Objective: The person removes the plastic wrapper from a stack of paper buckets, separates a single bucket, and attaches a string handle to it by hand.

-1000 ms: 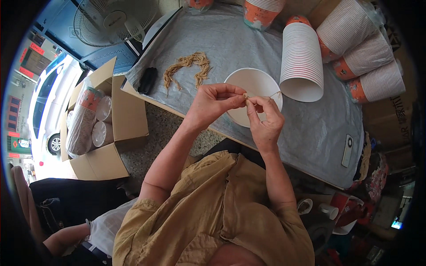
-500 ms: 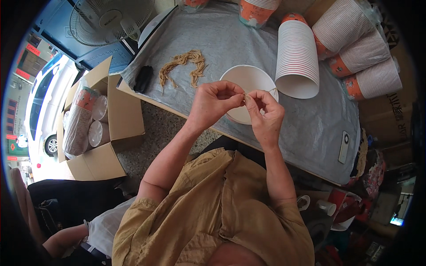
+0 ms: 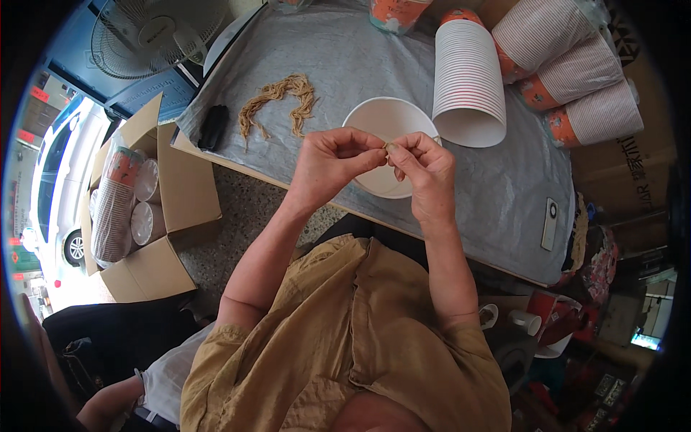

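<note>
Over a white paper bucket (image 3: 381, 189) near the table's front edge, both my hands meet fingertip to fingertip. My left hand (image 3: 335, 160) pinches with thumb and forefinger. Against it, the thumb and fingers of my right hand (image 3: 426, 169) pinch too. Between them shows a bit of thin tan string (image 3: 390, 147), mostly hidden by the fingers. To the left, a looped bundle of tan string (image 3: 277, 101) lies on the grey table cover (image 3: 338, 61). Right of the bucket, a nested stack of white paper buckets (image 3: 469, 86) lies on its side.
Wrapped cup stacks (image 3: 586, 79) lie at the table's far right. A black object (image 3: 213, 128) rests at the left edge, a flat pale object (image 3: 549, 225) at the right. An opened cardboard box (image 3: 191, 180) with cups stands left, below a fan (image 3: 156, 32). Another person's arm (image 3: 111, 396) shows lower left.
The whole view has shifted, so the table and its things sit slightly further left and up. My hands stay pinched together over the bucket, with small finger movements.
</note>
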`<state>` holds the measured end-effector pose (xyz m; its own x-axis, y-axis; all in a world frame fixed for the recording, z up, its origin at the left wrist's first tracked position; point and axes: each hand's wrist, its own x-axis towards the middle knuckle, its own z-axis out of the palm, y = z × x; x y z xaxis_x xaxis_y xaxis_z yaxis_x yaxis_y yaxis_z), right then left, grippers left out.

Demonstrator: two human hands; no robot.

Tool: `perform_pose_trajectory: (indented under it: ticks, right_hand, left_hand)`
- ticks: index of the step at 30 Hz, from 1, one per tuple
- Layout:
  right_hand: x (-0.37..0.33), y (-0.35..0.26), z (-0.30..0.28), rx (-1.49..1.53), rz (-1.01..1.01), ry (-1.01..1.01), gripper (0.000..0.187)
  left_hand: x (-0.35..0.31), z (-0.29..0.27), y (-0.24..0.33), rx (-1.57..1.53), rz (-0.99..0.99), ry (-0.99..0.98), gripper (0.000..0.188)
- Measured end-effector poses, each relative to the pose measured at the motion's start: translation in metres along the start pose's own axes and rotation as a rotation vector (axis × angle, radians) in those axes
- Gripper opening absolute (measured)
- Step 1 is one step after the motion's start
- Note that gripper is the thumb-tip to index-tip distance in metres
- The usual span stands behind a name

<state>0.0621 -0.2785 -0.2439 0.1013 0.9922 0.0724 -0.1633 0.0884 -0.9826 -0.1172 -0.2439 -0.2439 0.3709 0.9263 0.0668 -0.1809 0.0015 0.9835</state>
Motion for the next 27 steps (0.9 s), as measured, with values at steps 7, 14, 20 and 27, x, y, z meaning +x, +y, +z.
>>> perform_pose_trajectory:
  ticks: [7,14,20,27]
  right_hand:
    - [0.000,0.000,-0.003,0.114,0.035,0.007,0.008]
    - [-0.001,-0.001,0.000,0.106,0.046,0.013,0.008]
    - [0.001,0.000,-0.002,0.137,0.045,0.006,0.008]
    - [0.001,-0.002,-0.002,0.078,0.038,-0.005,0.010]
  left_hand:
    - [0.000,0.005,0.004,0.031,-0.006,0.037,0.016]
    - [0.002,0.007,0.005,0.012,-0.025,0.055,0.016]
    - [0.002,0.007,0.001,0.029,0.008,0.032,0.017]
    - [0.003,0.007,-0.004,-0.017,0.024,0.037,0.015]
